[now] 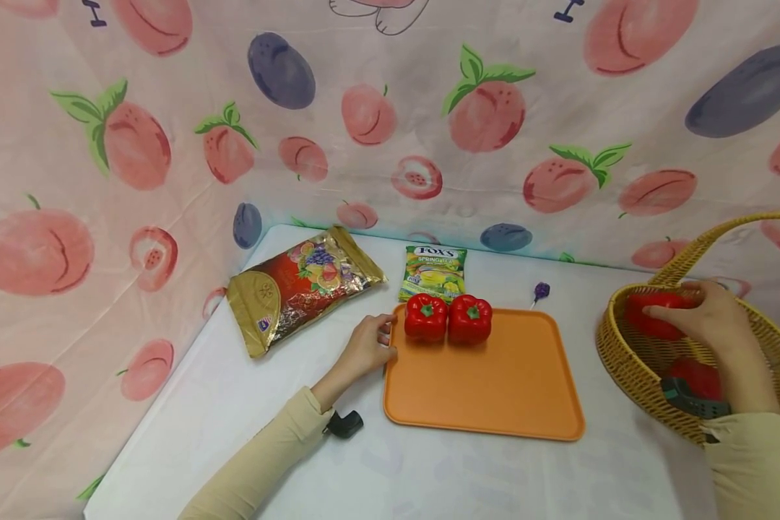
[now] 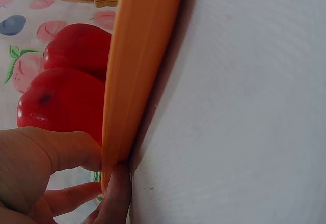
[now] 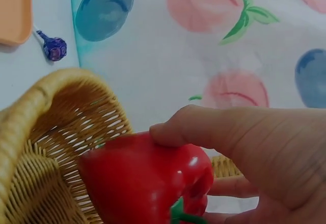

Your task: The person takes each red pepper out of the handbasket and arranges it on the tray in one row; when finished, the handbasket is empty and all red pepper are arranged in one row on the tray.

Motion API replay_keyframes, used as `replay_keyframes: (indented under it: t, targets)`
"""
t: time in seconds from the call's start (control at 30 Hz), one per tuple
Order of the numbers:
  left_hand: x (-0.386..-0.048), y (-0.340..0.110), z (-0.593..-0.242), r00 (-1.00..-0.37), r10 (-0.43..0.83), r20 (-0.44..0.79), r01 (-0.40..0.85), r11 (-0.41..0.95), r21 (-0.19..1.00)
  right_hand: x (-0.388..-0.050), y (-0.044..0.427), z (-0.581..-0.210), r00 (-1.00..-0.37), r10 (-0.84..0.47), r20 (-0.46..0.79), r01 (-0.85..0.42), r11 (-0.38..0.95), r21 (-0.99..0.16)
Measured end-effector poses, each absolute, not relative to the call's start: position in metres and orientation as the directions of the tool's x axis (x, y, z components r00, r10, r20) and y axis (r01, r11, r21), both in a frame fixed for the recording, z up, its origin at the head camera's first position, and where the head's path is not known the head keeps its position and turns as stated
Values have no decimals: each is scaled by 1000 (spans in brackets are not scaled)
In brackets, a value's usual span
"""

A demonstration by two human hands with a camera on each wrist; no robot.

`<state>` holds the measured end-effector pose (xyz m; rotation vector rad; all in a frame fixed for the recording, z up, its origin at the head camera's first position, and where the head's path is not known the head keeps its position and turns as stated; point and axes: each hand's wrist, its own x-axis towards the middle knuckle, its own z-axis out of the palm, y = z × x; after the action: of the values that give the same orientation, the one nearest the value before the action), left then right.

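Head view: toward the right edge of the tabletop (image 1: 286,455), the right hand (image 1: 713,316) grips a red bell pepper (image 1: 653,318) inside the wicker basket (image 1: 614,361), and the left hand (image 1: 364,350) pinches the orange tray (image 1: 494,393) by its left edge. The pepper's glossy skin suggests a light, stiff, slightly slippery body, best held across its broad sides, clear of the green stem (image 3: 177,212).

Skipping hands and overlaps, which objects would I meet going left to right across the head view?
Shiny red-and-gold foil bag, glossy green-stemmed red bell pepper, second glossy red bell pepper, round purple-wrapped lollipop, tan woven basket.
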<state>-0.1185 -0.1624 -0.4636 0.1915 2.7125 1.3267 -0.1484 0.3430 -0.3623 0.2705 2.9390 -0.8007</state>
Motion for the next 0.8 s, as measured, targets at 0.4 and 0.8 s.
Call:
replay_keyframes:
  t: [0.4,0.8]
  targets:
    - [-120,-162,-465,-986,162,-35,74,617,784,-142,325,-344,-968,228,-107,250,808,-534]
    - [-119,-162,-466,-986,163,-26,82,622,779,-138,300,-333,-981,190,39,135,813,-566]
